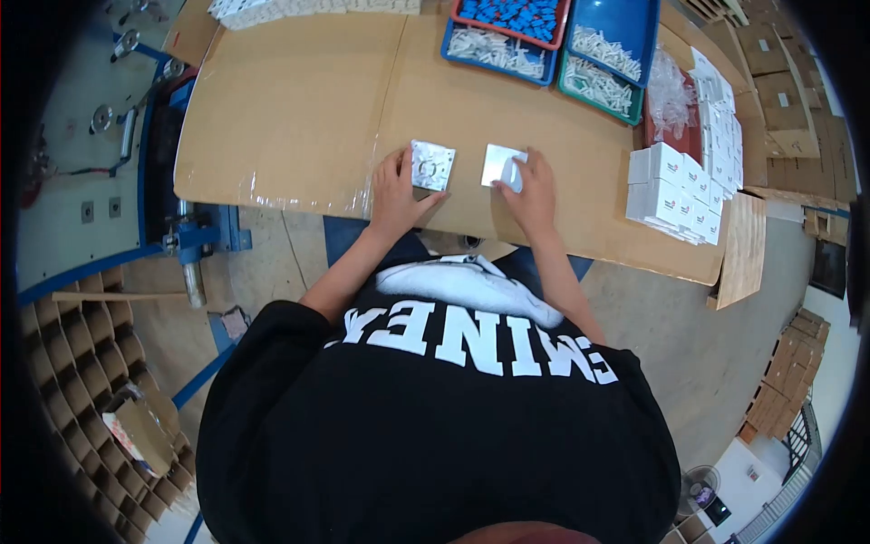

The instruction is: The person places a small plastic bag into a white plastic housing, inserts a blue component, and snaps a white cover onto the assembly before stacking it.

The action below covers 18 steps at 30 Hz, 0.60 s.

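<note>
Cardboard sheeting covers the worktop (299, 109), taped at the seams with clear film along its near edge. At 12 o'clock from the hands lie blue pieces (517, 16), with a blue tray (630, 18) of small white parts just beside them at 1 o'clock. White boxes (675, 195) are stacked at 3 o'clock, and a cardboard divider grid (82, 363) sits on the floor at 8 o'clock. The left hand (396, 192) rests at the near-left edge of a wrapped square piece (434, 166), fingers narrow and laid against it. The right hand (532, 195) covers the right edge of a plain square plate (497, 163), fingers curled over it; whether it pinches or merely presses cannot be told. Both pieces lie flat on the cardboard, side by side but apart, near the worktop's front edge. Assessment: each looks thin, stiff and light. The shiny wrapping on the left piece is likely slippery. Opposite edges, held between thumb and fingers, appear the soundest hold, since neither flat face offers purchase.
</note>
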Available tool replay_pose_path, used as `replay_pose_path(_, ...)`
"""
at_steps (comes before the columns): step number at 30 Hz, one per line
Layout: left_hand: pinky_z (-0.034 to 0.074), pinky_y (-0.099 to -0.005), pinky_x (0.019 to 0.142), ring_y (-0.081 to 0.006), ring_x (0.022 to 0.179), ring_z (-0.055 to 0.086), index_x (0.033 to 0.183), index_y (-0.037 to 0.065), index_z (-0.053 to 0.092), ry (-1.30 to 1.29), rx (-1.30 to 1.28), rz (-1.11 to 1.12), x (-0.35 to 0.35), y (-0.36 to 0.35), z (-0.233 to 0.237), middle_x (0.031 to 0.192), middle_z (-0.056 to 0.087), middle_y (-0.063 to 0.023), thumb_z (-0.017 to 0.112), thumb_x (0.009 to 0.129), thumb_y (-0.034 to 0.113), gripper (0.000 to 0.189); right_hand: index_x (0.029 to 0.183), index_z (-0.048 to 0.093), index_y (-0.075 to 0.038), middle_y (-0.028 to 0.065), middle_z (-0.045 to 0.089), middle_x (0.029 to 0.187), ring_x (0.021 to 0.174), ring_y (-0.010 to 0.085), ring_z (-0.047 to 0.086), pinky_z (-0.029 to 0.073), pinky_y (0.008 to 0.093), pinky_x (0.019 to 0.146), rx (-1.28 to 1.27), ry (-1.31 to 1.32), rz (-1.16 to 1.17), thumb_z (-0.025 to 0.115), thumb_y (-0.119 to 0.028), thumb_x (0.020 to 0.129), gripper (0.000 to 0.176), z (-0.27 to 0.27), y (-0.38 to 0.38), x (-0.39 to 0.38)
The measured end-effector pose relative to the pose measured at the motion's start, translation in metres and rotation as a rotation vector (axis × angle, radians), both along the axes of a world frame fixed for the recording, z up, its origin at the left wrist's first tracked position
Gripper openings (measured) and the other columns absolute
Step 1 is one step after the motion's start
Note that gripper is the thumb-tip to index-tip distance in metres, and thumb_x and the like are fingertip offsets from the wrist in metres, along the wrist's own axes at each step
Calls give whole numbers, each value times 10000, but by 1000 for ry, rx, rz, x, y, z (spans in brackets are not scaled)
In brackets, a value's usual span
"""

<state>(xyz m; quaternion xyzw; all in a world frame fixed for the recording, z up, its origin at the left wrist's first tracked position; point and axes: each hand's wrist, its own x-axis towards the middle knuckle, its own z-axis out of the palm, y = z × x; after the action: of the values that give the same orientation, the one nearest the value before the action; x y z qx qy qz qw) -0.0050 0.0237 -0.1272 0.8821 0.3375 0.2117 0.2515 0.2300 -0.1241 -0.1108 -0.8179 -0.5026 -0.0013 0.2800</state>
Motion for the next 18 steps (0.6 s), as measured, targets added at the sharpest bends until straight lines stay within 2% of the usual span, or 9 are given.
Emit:
replay_pose_path(3,393,-493,1020,-369,1218,496,1454,-14,477,43,86,120,16,2,1,1279,529,-197,863,664,605,1075,1237,702,-53,204,548,1445,1386,403,467,385,487,1151,-31,93,-9,845,-330,782,551,-18,-11,4)
replay_pose_path(7,379,-509,1023,-369,1212,498,1462,14,478,38,71,179,35,4,-2,1288,523,-195,870,656,603,1073,1235,704,-55,210,566,1419,1351,404,496,403,492,1125,21,13,-51,832,-327,802,527,-19,-19,10)
replay_pose_path(10,357,-508,1046,-374,1241,480,1478,17,456,23,46,167,42,-1,0,1328,501,-200,876,647,603,1100,1236,699,-60,202,590,1389,1300,398,537,424,496,1089,37,76,-73,802,-305,836,481,-9,-19,27)
replay_pose_path(12,324,-512,1086,-386,1280,451,1496,7,416,63,150,187,44,-2,14,1380,469,-212,878,654,593,1125,1164,705,-36,207,635,1312,1216,394,605,491,472,1024,94,104,-129,783,-213,857,363,11,-13,49)
replay_pose_path(13,324,-512,1086,-386,1280,451,1496,7,416,52,167,174,43,-2,13,1380,469,-212,878,654,593,1125,1130,708,-43,188,668,1255,1178,374,633,498,461,1006,134,40,-140,734,-184,895,275,17,-11,74)
replay_pose_path(15,293,-526,1116,-399,1316,419,1512,-7,371,22,105,184,45,1,5,1418,440,-221,877,665,579,1147,1125,707,-41,186,699,1178,1135,358,659,520,443,955,208,6,-234,706,-169,908,252,35,-3,132)
replay_pose_path(17,288,-532,1120,-404,1322,412,1513,-12,363,41,110,173,47,2,8,1421,438,-220,875,673,570,1143,1148,708,-65,176,732,1065,1022,367,686,537,450,907,268,-116,-297,665,-217,928,271,63,6,202)
replay_pose_path(18,282,-539,1124,-409,1327,406,1513,-17,354,70,98,175,47,1,8,1423,436,-219,873,680,561,1139,1142,712,-67,172,739,1052,1010,364,696,545,455,887,222,-44,-408,648,-218,931,268,79,12,235)
